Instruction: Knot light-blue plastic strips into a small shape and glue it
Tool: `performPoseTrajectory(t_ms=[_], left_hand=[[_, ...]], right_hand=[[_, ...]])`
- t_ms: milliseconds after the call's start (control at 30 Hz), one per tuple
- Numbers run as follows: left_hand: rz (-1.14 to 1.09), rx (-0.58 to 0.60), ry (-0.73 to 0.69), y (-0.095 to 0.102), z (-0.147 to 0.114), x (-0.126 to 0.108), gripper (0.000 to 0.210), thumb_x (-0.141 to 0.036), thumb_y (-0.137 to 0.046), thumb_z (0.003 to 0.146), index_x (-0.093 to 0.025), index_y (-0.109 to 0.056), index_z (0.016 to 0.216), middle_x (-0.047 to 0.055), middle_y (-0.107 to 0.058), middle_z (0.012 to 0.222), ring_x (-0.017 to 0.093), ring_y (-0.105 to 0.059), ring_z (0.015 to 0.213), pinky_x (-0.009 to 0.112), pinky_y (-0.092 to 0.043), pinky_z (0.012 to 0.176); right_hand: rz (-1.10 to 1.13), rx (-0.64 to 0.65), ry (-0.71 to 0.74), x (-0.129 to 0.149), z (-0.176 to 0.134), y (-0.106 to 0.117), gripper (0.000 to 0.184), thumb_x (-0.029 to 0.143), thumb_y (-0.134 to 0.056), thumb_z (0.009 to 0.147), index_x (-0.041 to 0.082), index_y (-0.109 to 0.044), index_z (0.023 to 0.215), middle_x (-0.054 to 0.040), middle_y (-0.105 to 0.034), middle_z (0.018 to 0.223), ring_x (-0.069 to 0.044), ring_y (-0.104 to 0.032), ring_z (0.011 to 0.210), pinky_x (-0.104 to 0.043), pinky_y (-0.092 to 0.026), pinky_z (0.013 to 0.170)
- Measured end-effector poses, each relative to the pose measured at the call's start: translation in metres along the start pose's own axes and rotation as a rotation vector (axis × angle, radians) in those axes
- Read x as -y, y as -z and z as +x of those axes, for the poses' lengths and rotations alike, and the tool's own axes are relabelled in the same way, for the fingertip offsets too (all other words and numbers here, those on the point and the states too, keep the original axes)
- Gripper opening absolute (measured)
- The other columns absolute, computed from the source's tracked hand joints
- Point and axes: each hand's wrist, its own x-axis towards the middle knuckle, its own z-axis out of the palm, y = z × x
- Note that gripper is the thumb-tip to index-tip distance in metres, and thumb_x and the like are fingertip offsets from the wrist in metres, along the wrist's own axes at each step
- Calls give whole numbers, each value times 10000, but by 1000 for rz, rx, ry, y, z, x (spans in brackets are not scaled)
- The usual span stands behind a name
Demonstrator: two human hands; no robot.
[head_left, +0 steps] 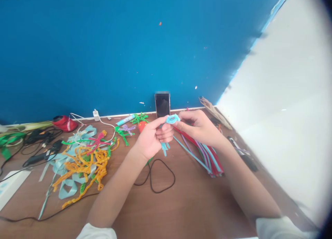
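Note:
Between my two hands is a light blue pipe cleaner [172, 119], bent into a small loop at the top. Its ends hang below my left hand [157, 135], whose thumb and curled fingers grip it from the left. My right hand [198, 126] pinches the loop's right side between thumb and index finger. Below and to the right of my right hand lies a bundle of pipe cleaners [214, 163] in red, purple and light blue. One long light blue strand slants from near my hands to this bundle.
A phone [163, 106] leans against the blue wall. Orange twisted pipe cleaners [83, 163] lie tangled with pale blue ribbon [68, 190] at left, near a white power strip [12, 187]. A black cable [163, 190] loops below my hands. Dry husks [215, 111] lie back right.

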Motion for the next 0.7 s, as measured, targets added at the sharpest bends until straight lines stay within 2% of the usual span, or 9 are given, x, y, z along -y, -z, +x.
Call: performPoseTrajectory(t_ms=[133,233,300,400,500,700], left_hand=[[59,34,21,3,0,1,409,-254,-547,910,-169,-415,532,-82,-142,519,60,-129,455,196,-190,422],[177,22,-15,4,-1,1,405,-304,-603,882,-172,-429,540,-88,-129,519,62,-129,462,220,-153,445],[354,-34,-90,3,-2,2,433,-367,-637,869,-168,-444,536,-77,-183,507,62,-151,465,242,-132,469],[701,-124,-247,1,-4,4,470,-416,-623,888,-157,-467,528,-28,-351,533,77,-257,506,269,-162,517],[911,-198,-357,0,-5,6,462,-413,-583,923,-161,-483,548,-18,-378,560,101,-309,554,282,-189,557],[817,-296,-383,5,0,12,459,-470,-583,925,-174,-484,588,-44,-311,558,97,-223,518,286,-148,533]], right_hand=[[19,-18,-11,-6,2,6,366,455,-635,924,146,-640,728,16,-551,665,-115,-448,652,-267,-340,635],[43,-54,-54,-8,2,11,370,476,-651,907,139,-667,756,0,-591,677,-125,-480,656,-271,-358,637],[95,-67,-83,-9,2,14,374,488,-664,894,140,-668,758,-7,-607,689,-134,-506,673,-271,-377,647],[166,-76,-115,-7,2,14,370,484,-642,907,147,-650,753,-11,-616,703,-136,-522,681,-268,-393,646],[163,-116,-141,-2,1,13,348,448,-610,924,160,-617,728,1,-583,671,-126,-492,643,-261,-381,612],[108,-190,-131,17,-6,9,250,324,-568,920,167,-615,731,0,-583,677,-133,-501,642,-275,-379,621]])
